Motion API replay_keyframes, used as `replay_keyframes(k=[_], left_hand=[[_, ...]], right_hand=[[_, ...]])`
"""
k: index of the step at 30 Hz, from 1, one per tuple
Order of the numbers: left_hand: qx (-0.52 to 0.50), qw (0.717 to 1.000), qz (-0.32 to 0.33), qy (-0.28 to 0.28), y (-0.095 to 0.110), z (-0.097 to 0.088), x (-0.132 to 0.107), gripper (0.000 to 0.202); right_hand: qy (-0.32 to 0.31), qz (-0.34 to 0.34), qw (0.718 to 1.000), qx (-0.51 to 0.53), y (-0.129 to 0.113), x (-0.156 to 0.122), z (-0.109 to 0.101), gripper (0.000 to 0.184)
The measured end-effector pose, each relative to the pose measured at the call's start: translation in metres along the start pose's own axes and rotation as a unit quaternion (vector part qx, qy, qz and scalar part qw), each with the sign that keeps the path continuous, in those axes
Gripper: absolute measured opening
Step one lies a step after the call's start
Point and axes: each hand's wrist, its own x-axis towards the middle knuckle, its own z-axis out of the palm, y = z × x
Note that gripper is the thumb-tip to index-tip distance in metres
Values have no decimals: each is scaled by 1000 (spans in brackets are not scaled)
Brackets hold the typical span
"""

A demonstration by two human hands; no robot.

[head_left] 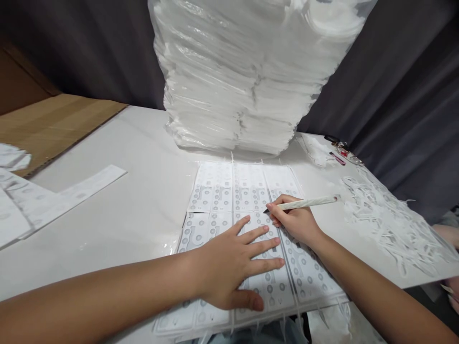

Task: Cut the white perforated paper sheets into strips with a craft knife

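At the near middle of the white desk [147, 157], a printed sheet [223, 195] is covered in part by the left hand [229, 260] — spread flat, with nothing grasped. A white pen-like tool [311, 202] is gripped in the right hand [296, 223], its dark tip held at the sheet. On the far side, plastic-wrapped white material [244, 95] is stacked; on the right, white scraps [390, 220] are heaped.
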Motion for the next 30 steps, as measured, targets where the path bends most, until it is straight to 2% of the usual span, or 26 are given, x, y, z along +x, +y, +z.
replay_keyframes(k=[6,10,13,16,18,19,21,23,25,27,30], left_hand=[[2,1000,0,20,-1,5,1,68],[0,1000,-1,30,0,9,1,70],[5,999,-10,36,3,11,2,69],[13,998,-23,48,8,12,3,66],[14,998,-24,49,11,12,3,65],[12,999,-24,45,11,12,4,64],[8,999,-23,35,12,11,4,65],[5,999,-25,31,13,12,5,65],[3,999,-26,35,14,14,5,65],[1,999,-28,40,15,15,6,65],[1,998,-31,47,16,17,6,64]], right_hand=[[-22,2,999,-36,-8,-1,-3,31],[-40,-63,984,-161,-17,-3,-6,26],[-62,-165,946,-273,-18,-9,-4,22],[-96,-274,885,-364,-10,-16,0,24],[-99,-315,857,-395,-5,-16,-1,26],[-88,-319,855,-399,-5,-15,-3,27],[-35,-301,871,-388,-8,-10,-11,27],[37,-244,905,-347,-18,-3,-18,27],[72,-172,942,-279,-28,1,-22,29],[53,-118,969,-211,-35,2,-20,32],[-3,-78,983,-164,-31,-2,-12,34]])
